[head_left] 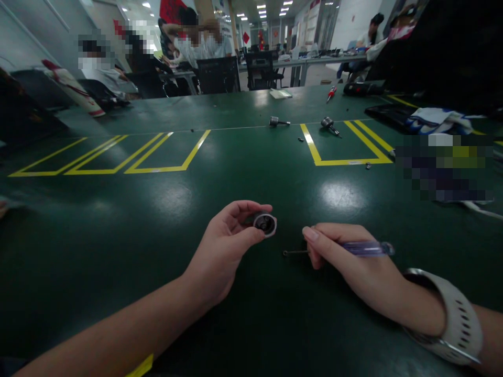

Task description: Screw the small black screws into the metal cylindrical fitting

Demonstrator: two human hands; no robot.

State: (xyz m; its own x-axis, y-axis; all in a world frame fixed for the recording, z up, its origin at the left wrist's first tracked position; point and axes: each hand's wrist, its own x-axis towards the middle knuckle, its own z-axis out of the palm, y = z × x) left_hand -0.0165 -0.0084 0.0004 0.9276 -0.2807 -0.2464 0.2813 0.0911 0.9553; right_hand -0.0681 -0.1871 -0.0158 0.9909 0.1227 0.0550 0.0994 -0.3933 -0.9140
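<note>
1. Metal cup [270,230], the landmark: held over the green table [251,324], mouth facing the wearer; from here I cannot tell whether it touches the tabletop.
2. Left hand [220,238], at the cup: thumb and fingers closed about its sides.
3. Right hand [351,259], right of the cup: fingers curled around a purple-handled tool [363,248], its thin shaft pointing left, tip near the cup but apart.
4. Two shafted metal parts [274,121], well beyond the cup: lying on the table.
</note>
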